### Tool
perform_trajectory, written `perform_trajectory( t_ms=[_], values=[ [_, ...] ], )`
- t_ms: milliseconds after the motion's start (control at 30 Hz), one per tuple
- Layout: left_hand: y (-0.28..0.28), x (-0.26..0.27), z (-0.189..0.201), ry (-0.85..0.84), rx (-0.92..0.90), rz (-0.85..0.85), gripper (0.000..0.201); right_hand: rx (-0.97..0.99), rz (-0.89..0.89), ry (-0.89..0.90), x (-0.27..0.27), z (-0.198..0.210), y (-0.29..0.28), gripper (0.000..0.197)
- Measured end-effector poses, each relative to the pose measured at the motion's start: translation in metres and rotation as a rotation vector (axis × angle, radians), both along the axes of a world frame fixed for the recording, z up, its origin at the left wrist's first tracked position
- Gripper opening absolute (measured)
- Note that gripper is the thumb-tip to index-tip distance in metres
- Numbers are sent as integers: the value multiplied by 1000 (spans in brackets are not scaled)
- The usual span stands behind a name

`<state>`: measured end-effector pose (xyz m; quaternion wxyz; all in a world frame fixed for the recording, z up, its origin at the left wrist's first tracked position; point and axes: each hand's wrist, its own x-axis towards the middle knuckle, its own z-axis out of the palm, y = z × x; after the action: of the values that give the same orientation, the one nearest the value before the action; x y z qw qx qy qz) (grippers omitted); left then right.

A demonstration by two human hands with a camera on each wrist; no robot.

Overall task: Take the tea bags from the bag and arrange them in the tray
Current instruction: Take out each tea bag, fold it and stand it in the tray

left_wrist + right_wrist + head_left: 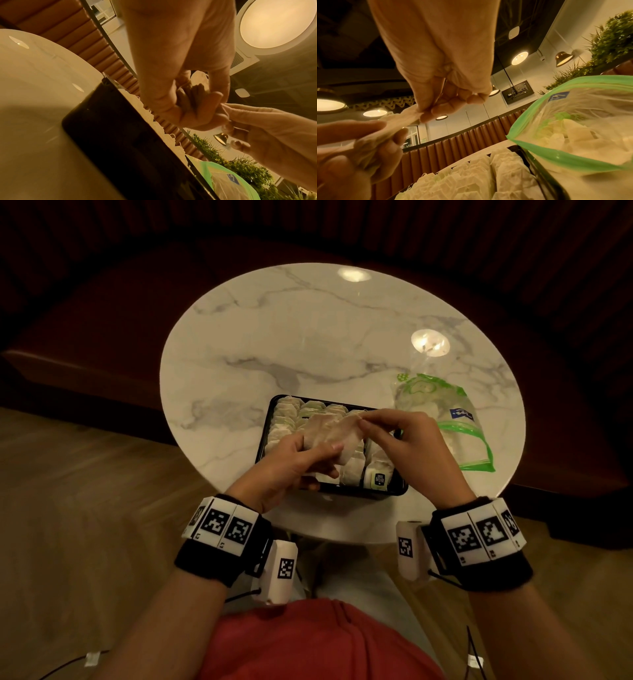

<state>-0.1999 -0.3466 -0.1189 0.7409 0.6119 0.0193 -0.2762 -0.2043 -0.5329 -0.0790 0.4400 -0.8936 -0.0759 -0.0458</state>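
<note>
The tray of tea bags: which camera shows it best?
The head view: the whole tray shows, its rows partly hidden by both hands. The left wrist view shows mostly its dark side wall; the right wrist view shows only one end.

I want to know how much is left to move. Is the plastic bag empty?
Not empty. Through the clear plastic bag with the green rim, pale tea bags still show inside.

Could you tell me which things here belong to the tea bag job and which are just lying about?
Job:
tea bags, held by left hand and right hand
tray, rows nearly full
bag, open, right of tray

Lying about:
table
bench
cables on floor
</note>
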Motion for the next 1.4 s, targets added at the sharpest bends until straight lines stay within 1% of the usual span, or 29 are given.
perform_trajectory(
  t_ms=[67,167,233,333,400,500,600,733,800,833,900,933,1000,1133,1300,1400],
  values=[
    [0,-1,1,-29,1,11,14,11,-19,-1,1,1,-2,13],
    [-1,0,1,-81,20,53,13,90,22,70,1,1,-4,13],
    [-2,0,0,-102,44,58,16,94,66,94,0,2,-4,18],
    [-5,0,-3,-92,68,66,30,73,86,81,3,-1,-8,13],
    [-5,1,-6,-55,71,114,32,34,63,74,6,-6,-15,13],
    [-2,2,-10,-1,59,169,25,-95,64,107,10,-13,-24,8],
    [-1,2,-11,12,42,174,19,-269,187,169,15,-25,-24,4],
    [-1,2,-11,22,27,178,20,-520,276,274,18,-34,-17,9],
    [-1,2,-10,25,25,175,20,-657,276,287,18,-39,-10,6],
    [-1,1,-10,25,21,172,21,-703,255,274,18,-42,-6,8],
    [0,1,-10,26,16,170,22,-723,174,235,19,-48,-1,4],
    [0,2,-10,24,14,171,23,-711,130,219,19,-51,0,8],
    [0,2,-11,19,11,170,24,-675,64,203,17,-54,-1,22],
    [1,2,-11,5,22,161,23,-587,15,155,11,-56,-5,40],
    [1,2,-11,10,22,173,22,-655,-10,201,7,-62,-3,54],
    [1,2,-12,14,21,175,21,-640,-50,217,8,-63,1,63]
  ],
)
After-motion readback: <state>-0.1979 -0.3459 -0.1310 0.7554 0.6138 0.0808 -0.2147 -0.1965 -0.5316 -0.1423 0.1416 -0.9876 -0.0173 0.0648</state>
